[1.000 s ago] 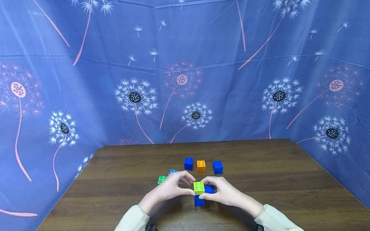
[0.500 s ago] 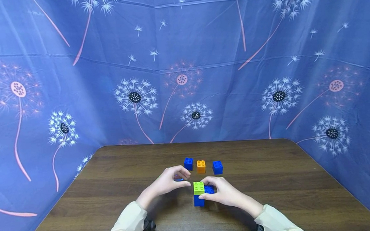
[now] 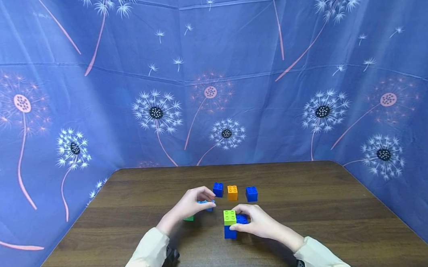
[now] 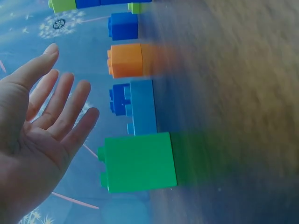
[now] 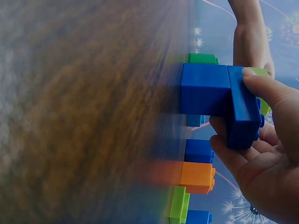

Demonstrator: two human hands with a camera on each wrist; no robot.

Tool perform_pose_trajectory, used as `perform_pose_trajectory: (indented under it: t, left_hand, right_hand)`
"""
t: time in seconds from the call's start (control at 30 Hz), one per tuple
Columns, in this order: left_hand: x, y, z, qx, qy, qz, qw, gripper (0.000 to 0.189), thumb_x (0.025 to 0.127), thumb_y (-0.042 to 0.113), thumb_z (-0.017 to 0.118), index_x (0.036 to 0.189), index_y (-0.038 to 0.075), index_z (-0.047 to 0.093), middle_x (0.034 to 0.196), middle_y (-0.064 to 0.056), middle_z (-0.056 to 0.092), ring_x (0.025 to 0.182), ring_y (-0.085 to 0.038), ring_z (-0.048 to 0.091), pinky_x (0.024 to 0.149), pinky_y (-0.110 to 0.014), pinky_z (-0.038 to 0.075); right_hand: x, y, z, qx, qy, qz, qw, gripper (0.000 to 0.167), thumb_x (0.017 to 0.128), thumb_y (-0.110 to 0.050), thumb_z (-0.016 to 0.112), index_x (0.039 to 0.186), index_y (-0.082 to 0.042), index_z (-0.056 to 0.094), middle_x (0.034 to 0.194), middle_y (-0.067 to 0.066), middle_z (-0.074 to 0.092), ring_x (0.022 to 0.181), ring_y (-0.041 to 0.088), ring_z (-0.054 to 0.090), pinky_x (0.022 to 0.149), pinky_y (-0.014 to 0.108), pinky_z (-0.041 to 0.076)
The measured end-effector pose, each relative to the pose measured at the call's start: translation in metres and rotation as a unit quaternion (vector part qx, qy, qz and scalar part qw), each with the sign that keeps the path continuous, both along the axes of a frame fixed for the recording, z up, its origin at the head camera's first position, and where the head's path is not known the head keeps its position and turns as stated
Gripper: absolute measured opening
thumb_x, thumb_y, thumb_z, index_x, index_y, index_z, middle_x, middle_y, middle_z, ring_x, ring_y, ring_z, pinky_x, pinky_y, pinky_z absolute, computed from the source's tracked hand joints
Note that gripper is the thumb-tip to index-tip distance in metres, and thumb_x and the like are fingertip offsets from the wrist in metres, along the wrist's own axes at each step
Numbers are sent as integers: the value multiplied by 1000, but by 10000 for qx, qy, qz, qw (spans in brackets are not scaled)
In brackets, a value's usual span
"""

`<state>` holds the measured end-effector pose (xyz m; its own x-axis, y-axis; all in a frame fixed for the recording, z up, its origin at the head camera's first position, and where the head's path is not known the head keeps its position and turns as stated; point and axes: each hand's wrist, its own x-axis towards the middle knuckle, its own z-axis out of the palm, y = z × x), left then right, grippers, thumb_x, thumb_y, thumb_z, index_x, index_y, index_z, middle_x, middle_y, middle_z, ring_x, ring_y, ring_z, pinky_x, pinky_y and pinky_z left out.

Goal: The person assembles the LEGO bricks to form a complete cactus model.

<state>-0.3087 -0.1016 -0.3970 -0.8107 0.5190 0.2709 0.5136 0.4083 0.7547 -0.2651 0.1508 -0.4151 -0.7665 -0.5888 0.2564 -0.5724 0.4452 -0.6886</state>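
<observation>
My right hand [image 3: 256, 221] grips a small stack of toy bricks, thumb on one side and fingers on the other. In it, a longer blue brick [image 5: 245, 109] lies across a square blue brick [image 5: 205, 88] and overhangs to the right. A lime-green brick [image 3: 229, 217] tops its left end. My left hand [image 3: 193, 203] is over a light blue brick [image 3: 210, 208], fingers apart and relaxed, holding nothing. In the left wrist view that light blue brick stands behind a green brick [image 4: 140, 163], with the left hand's fingers higher than both.
Farther back on the wooden table [image 3: 312, 201] stand a blue brick [image 3: 218, 189], an orange brick [image 3: 232, 192] and another blue brick [image 3: 251, 193]. A low lime-green piece [image 5: 177, 205] shows near them in the right wrist view. A blue flowered cloth [image 3: 264, 118] hangs behind the table.
My left hand has left the lime-green brick and moved left and away from me, to over the light blue brick. The right hand and its stack have stayed in place.
</observation>
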Motion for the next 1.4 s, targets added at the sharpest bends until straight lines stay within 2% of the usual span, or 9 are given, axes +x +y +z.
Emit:
perform_pose_trajectory:
  t: [0.17,0.37,0.57,0.73,1.07,1.3,1.4]
  left_hand:
    - [-8,-3,-4,-30,-18,78,10000,23,86,18,68,106,6,63,106,-13,66,98,-26,63,91,-49,46]
    - [-12,-5,-4,-21,-212,196,9996,26,86,16,67,107,1,62,108,-17,65,104,-35,59,92,-55,43]
    - [-21,-8,-9,-422,-134,288,9986,27,86,20,68,107,5,63,108,-13,65,104,-31,59,94,-53,43]
    - [-25,-10,-14,-661,-89,321,9973,26,86,17,67,108,5,63,108,-11,65,105,-29,59,95,-51,43]
    - [-29,-12,-17,-708,-27,393,9967,24,86,15,68,107,5,63,107,-9,66,104,-28,60,93,-48,45]
    - [-33,-13,-20,-1018,-113,463,9937,26,84,13,70,108,4,63,107,-10,65,104,-29,59,92,-47,45]
    - [-33,-13,-21,-1124,-39,492,9924,28,81,12,72,106,3,64,106,-10,66,104,-29,59,92,-47,45]
  right_hand:
    - [-1,0,-1,25,72,-31,10000,32,84,-33,70,107,-14,62,97,-6,67,87,5,60,82,25,50]
    - [0,0,0,69,17,4,10000,33,84,-34,69,108,-12,62,97,-5,67,87,5,61,82,24,50]
    - [-1,0,1,155,47,-40,9999,34,85,-35,68,109,-12,62,98,-6,67,87,4,60,83,25,50]
    - [0,0,1,164,-36,-52,9998,32,85,-33,69,109,-13,62,98,-7,66,87,5,59,83,25,49]
    - [0,0,2,162,-85,-10,9998,30,85,-31,69,110,-15,61,100,-7,66,88,5,59,84,26,50]
    - [1,1,1,167,-57,-72,9998,31,85,-34,69,109,-16,62,99,-8,65,88,5,58,84,26,49]
    - [1,1,0,146,-24,-60,9999,31,84,-35,69,108,-15,62,98,-7,66,87,5,58,84,26,49]
